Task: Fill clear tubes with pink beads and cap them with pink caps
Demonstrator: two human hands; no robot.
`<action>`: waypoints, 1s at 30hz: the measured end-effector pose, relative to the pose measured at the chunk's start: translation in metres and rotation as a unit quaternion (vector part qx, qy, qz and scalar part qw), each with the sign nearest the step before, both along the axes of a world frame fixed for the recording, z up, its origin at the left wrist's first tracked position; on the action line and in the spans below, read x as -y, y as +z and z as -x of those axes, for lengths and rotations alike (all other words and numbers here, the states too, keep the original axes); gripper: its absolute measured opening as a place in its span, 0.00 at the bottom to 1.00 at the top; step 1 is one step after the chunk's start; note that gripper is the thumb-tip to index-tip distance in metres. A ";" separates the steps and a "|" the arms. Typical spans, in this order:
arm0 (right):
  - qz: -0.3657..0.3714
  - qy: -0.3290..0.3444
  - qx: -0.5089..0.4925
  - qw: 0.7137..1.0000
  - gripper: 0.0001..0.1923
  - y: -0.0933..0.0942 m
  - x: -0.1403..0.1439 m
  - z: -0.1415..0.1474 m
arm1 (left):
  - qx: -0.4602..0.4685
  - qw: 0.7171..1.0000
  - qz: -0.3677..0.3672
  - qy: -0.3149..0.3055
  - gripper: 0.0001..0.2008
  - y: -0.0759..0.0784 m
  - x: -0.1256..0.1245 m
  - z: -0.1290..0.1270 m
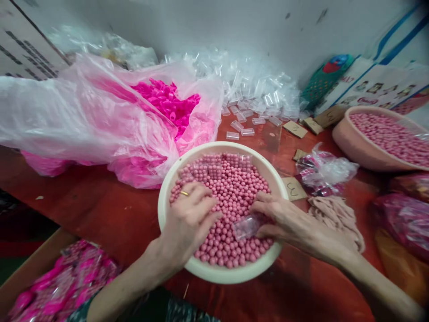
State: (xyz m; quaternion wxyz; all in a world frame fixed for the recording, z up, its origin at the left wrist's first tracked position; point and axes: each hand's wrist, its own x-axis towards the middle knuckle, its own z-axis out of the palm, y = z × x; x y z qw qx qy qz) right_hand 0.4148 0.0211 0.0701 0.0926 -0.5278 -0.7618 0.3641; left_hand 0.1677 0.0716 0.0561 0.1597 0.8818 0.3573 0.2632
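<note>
1. The left hand (187,219), fingers loosely curled and holding nothing, is lying on the small pink round beads (231,188) filling the cream round plastic bowl (164,197).
2. The right hand (284,219) is pinching a small clear plastic box (246,227) over the bowl's right half.

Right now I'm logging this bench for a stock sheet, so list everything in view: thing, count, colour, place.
bowl: one, cream, centre, full of pink beads.
second bowl: one, pinkish, right, also holds beads.
bag: one, clear pink, left, holds bright pink caps.
clear cases: many, heaped at the back wall.
cardboard tags: several, brown, right of centre.
box: one, lower left, pink packets inside.
table: one, red.
left hand: ringed, on the beads.
right hand: holds a clear case over the beads.
</note>
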 end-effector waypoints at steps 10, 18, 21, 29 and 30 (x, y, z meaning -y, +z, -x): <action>-0.005 -0.100 -0.156 0.983 0.09 -0.016 -0.007 0.013 | 0.038 0.963 0.260 -0.065 0.12 -0.011 0.020 -0.010; -0.016 -0.288 -0.416 0.862 0.08 -0.014 0.000 0.051 | 0.257 0.806 0.533 0.026 0.08 0.000 0.015 -0.019; -0.065 -0.268 -0.367 0.889 0.06 -0.006 0.006 0.055 | 0.278 0.796 0.536 0.043 0.07 0.005 0.025 -0.014; -0.134 -0.269 -0.323 0.897 0.05 -0.001 0.022 0.062 | 0.256 0.788 0.555 0.072 0.06 0.017 0.039 -0.003; -0.124 -0.283 -0.336 0.890 0.04 -0.003 0.022 0.063 | 0.259 0.785 0.557 0.075 0.06 0.017 0.038 -0.002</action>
